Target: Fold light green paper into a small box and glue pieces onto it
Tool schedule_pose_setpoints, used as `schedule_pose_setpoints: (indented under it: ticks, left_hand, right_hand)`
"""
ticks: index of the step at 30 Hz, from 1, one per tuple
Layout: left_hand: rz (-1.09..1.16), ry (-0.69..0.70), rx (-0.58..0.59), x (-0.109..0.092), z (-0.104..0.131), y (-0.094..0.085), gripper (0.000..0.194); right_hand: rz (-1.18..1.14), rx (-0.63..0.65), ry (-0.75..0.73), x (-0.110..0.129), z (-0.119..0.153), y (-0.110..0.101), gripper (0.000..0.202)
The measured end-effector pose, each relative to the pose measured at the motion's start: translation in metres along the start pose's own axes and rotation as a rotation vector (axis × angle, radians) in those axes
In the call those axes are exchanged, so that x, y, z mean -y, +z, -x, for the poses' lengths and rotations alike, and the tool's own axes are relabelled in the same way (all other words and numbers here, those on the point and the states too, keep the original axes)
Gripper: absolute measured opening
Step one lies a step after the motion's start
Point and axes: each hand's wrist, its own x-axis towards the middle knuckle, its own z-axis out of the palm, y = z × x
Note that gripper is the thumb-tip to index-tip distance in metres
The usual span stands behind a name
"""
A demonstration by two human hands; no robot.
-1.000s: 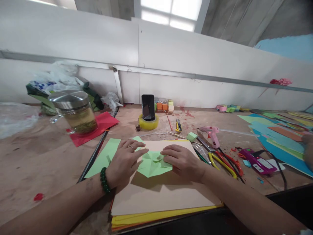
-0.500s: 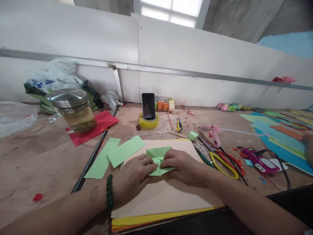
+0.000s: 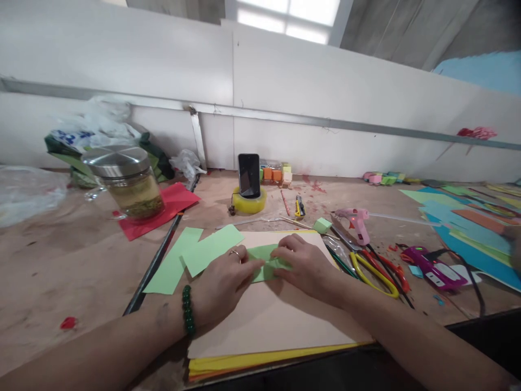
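Note:
A folded piece of green paper (image 3: 264, 267) lies on a stack of pale paper sheets (image 3: 280, 320), between my two hands. My left hand (image 3: 228, 279), with a ring and a green bead bracelet, grips the folded paper's left side. On the right side, my right hand (image 3: 303, 266) has its bent fingers closed on the same paper. The fingers partly cover the folds. Two flat green paper strips (image 3: 214, 250) lie beside my left hand, one overlapping the other. A small folded green paper cube (image 3: 322, 225) sits beyond my right hand.
A glass mug with a metal lid (image 3: 126, 184) stands on red paper at left. A phone (image 3: 249, 175) leans on a tape roll (image 3: 250, 203). Right of the stack are a pink glue gun (image 3: 355, 222), scissors (image 3: 374, 277) and a purple device (image 3: 433, 269). Coloured sheets (image 3: 468, 233) lie far right.
The green paper's raised back flap has come down, and the paper looks flatter and narrower. My hands have shifted slightly on it. The view has moved a little.

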Motion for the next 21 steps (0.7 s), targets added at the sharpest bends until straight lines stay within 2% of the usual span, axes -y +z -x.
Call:
schedule_pose_setpoints:
  ticks: [2,4,6,8,12,15,18,20,21]
  left_hand:
    - [-0.052,0.132,0.059,-0.002,0.001,-0.003,0.023]
    - [-0.099,0.218,0.113,-0.003,0.001,-0.006,0.024]
    - [-0.126,0.256,0.133,-0.003,0.002,-0.009,0.021]
    - [-0.125,0.266,0.133,-0.001,0.003,-0.012,0.019]
    - [-0.028,0.261,0.092,0.005,0.005,-0.015,0.018]
    - [0.073,0.184,-0.037,0.007,0.004,-0.010,0.017]
    - [0.091,-0.048,-0.135,0.007,0.001,-0.001,0.006]
    - [0.112,-0.188,-0.107,0.007,-0.003,0.005,0.032]
    - [0.135,-0.209,-0.084,0.007,-0.005,0.007,0.035]
  right_hand:
    - [0.091,0.024,-0.235,0.002,0.000,-0.004,0.009]
    - [0.154,0.097,-0.390,0.004,0.001,-0.009,0.017]
    - [0.199,0.145,-0.429,0.003,0.003,-0.013,0.021]
    - [0.215,0.171,-0.407,-0.001,0.010,-0.017,0.024]
    - [0.151,0.159,-0.337,-0.013,0.029,-0.024,0.026]
    - [0.021,0.091,-0.222,-0.021,0.034,-0.024,0.023]
    - [-0.103,-0.014,0.056,-0.028,0.020,-0.020,0.023]
    - [-0.196,-0.039,0.268,-0.033,0.002,-0.018,0.024]
    - [-0.272,-0.015,0.336,-0.035,-0.007,-0.016,0.026]
